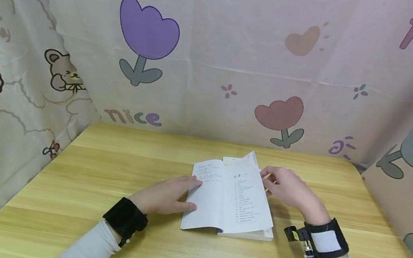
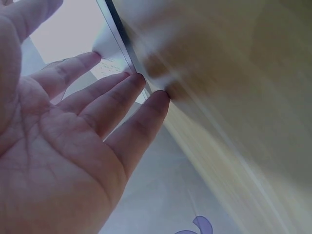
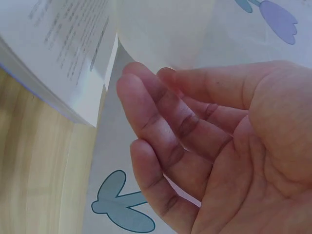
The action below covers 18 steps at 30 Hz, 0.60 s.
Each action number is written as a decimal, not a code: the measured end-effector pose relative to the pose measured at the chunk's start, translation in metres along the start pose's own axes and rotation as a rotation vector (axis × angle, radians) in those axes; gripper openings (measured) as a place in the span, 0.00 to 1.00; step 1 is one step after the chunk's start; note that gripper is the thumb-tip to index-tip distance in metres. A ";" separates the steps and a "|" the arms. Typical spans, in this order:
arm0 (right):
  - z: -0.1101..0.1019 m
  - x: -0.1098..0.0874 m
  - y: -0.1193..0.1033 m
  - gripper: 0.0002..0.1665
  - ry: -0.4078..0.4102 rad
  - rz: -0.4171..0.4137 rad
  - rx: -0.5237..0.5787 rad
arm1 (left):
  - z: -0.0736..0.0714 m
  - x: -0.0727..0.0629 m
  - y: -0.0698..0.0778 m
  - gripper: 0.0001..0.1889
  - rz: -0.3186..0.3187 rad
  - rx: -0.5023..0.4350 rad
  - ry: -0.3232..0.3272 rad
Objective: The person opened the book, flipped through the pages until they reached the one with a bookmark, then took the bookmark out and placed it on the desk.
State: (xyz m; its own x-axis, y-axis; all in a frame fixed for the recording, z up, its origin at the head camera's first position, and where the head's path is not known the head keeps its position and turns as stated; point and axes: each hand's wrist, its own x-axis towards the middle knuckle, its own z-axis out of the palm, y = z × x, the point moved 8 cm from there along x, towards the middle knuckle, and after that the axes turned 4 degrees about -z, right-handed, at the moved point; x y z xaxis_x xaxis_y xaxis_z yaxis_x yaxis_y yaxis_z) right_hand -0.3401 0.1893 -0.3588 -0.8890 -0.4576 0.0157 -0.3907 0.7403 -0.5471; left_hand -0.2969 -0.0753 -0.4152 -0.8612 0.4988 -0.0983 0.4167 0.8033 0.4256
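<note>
An open paperback book (image 1: 206, 207) lies on the wooden table in the head view, with printed text on both facing pages. My left hand (image 1: 166, 195) rests at its left edge, fingertips and thumb on the left page; the left wrist view shows these fingers (image 2: 114, 105) extended and spread. At the book's right side my right hand (image 1: 290, 189) pinches the edge of a raised page (image 1: 249, 201) between thumb and forefinger. In the right wrist view that page (image 3: 163, 34) curves up to the thumb tip, and the other fingers (image 3: 146, 109) are bent beside it.
The wooden table (image 1: 111, 149) extends around the book on all sides. Behind it and at both sides hangs a pale cloth (image 1: 215, 33) printed with flowers, hearts and words. Both wrists wear black straps (image 1: 125, 221).
</note>
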 end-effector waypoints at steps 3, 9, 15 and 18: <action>0.002 0.001 -0.003 0.14 0.001 -0.020 0.030 | -0.001 -0.001 -0.001 0.37 -0.004 -0.005 0.004; 0.005 0.004 -0.007 0.15 -0.005 -0.055 0.046 | -0.004 -0.002 -0.004 0.36 -0.009 -0.031 0.013; 0.007 0.004 -0.013 0.15 0.004 -0.094 0.014 | -0.006 -0.001 -0.003 0.36 -0.008 -0.033 0.023; 0.008 0.004 -0.015 0.15 0.015 -0.100 -0.004 | -0.007 0.000 -0.002 0.36 -0.004 -0.035 0.027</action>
State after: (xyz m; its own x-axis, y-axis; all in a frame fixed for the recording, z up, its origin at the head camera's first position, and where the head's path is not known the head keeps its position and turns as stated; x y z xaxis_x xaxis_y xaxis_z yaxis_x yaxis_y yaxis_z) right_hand -0.3361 0.1720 -0.3569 -0.8487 -0.5224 0.0826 -0.4789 0.6929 -0.5390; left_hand -0.2994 -0.0790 -0.4095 -0.8703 0.4865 -0.0762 0.4034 0.7931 0.4564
